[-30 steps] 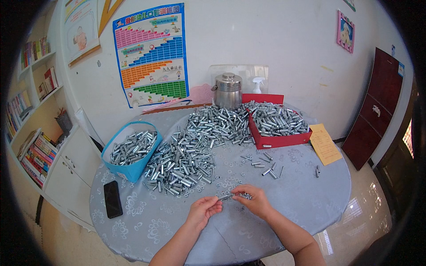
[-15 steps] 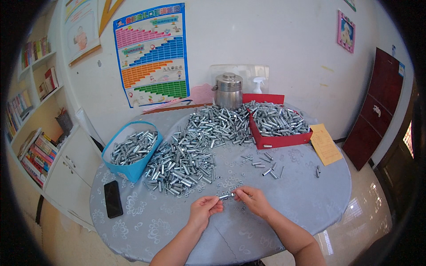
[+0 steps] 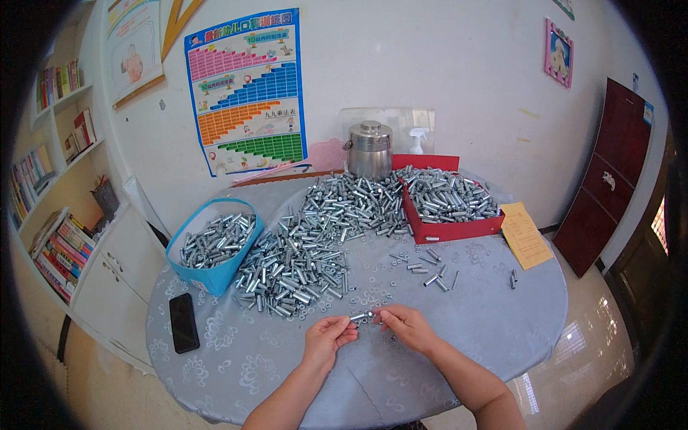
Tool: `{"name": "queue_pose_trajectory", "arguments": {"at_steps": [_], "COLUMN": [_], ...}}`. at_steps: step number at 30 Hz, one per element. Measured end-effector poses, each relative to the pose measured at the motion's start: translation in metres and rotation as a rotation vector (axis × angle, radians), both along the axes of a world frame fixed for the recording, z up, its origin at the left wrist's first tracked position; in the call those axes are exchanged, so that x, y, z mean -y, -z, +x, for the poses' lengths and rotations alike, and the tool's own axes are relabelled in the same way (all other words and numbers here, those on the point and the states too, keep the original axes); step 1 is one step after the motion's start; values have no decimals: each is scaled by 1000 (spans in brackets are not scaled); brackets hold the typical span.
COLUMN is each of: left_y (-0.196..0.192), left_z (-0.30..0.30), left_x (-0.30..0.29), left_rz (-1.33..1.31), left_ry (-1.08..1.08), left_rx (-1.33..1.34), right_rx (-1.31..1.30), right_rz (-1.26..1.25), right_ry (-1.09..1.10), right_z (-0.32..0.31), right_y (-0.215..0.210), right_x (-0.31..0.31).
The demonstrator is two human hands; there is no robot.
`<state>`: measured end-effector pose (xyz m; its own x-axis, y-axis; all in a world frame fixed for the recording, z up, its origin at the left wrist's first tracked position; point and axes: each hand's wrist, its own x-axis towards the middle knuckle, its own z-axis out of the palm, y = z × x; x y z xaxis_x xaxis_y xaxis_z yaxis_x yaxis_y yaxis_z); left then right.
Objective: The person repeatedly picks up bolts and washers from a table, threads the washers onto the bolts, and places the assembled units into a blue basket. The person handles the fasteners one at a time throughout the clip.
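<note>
Over the near part of the table, my left hand [image 3: 328, 340] pinches a silver expansion bolt [image 3: 360, 316] between thumb and fingers. The bolt lies nearly level and points toward the right. My right hand [image 3: 407, 328] is closed at its right end, thumb and forefinger together; whether they pinch a nut or washer there is too small to tell. Just beyond my hands, small nuts and washers [image 3: 373, 295] are scattered on the cloth. A large heap of metal sleeves and bolts [image 3: 294, 269] spreads behind them to the left and back.
A blue fabric bin [image 3: 208, 278] and a red box [image 3: 462, 231] hold similar metal parts. On the grey tablecloth [image 3: 236, 387] are a black phone [image 3: 183, 322], loose bolts [image 3: 434, 278] and a yellow paper [image 3: 526, 236]. A steel pot [image 3: 370, 150] and spray bottle [image 3: 417, 140] stand behind.
The bolt has shifted slightly left, and more of it shows between my hands. My right fingertips have moved a little at its end. The heap and containers are unchanged.
</note>
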<state>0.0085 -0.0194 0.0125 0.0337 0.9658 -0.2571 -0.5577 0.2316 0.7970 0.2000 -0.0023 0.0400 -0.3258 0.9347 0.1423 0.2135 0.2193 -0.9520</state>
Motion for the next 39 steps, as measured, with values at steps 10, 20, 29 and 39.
{"name": "queue_pose_trajectory", "arguments": {"at_steps": [10, 20, 29, 39], "left_y": [-3, -3, -39, -22], "left_z": [0, -17, -168, -146], "left_x": [0, -10, -92, -73], "left_rz": [6, 74, 387, 483], "left_ry": [-11, -232, -668, -286], "left_rx": [9, 32, -294, -1245], "right_rx": [51, -43, -183, -264], "right_rz": [-93, -101, -19, 41], "right_ry": [-73, -57, 175, 292], "right_z": [6, 11, 29, 37], "right_y": [5, 17, 18, 19], "right_x": [-3, -9, -24, -35]}}
